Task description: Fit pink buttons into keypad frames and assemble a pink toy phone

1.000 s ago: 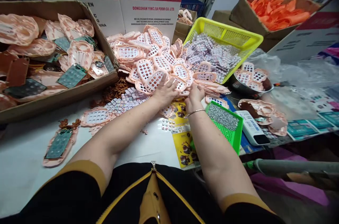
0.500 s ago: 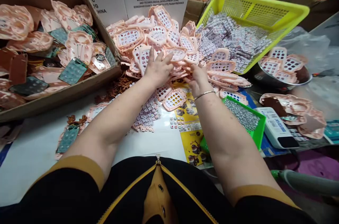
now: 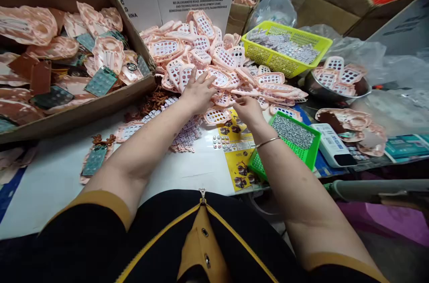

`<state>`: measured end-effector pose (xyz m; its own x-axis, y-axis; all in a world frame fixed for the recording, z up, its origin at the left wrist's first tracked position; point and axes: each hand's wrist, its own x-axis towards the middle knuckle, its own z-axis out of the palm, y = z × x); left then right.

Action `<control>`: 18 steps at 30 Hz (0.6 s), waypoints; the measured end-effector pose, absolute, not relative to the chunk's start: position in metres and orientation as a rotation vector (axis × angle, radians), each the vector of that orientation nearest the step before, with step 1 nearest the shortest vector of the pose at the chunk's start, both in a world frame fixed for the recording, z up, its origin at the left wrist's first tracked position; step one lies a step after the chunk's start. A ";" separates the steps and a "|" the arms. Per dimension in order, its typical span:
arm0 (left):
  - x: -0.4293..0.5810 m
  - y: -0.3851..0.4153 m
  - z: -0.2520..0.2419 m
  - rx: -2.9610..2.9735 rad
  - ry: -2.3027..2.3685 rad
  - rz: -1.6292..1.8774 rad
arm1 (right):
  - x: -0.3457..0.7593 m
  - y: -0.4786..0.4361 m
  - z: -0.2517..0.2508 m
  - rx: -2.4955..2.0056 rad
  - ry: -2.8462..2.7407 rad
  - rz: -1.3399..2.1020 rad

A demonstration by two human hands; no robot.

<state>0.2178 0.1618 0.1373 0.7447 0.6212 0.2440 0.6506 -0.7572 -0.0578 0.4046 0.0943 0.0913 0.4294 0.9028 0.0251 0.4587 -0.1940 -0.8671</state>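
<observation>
A big heap of peach-pink plastic shells with white keypad grids (image 3: 201, 55) lies on the white table (image 3: 50, 185). My left hand (image 3: 197, 91) rests palm down on the near edge of the heap, fingers spread over the shells. My right hand (image 3: 247, 109) sits just right of it, fingers curled at a shell's edge; whether it grips anything is hidden. One loose shell (image 3: 217, 116) lies between my two hands. A pile of small white key pads (image 3: 186, 138) spreads below my left wrist.
A cardboard box (image 3: 67, 115) of pink shells and green circuit boards stands at left. A yellow basket (image 3: 284, 48) of grey pads sits at back right, a green tray (image 3: 295, 135) of tiny metal parts by my right forearm, a metal bowl (image 3: 335, 91) beyond it.
My head tipped up and back, so the yellow basket looks farther away. Both hands drew back from deep in the heap to its near edge.
</observation>
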 end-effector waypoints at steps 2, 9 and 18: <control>0.211 0.137 0.135 -2.792 -0.895 -0.432 | 0.399 0.079 0.100 -1.967 -1.512 0.557; 0.212 0.050 0.095 -3.041 -0.610 -0.084 | 0.372 0.064 0.110 -1.994 -2.272 0.316; 0.214 0.034 0.079 -3.080 -0.758 0.048 | 0.365 0.053 0.102 -1.960 -2.638 0.051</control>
<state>0.2142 0.0341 0.0788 0.8853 0.4636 -0.0365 0.4645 -0.8853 0.0229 0.3649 0.0527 0.1017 -0.2822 0.9499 -0.1344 0.9544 0.2922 0.0612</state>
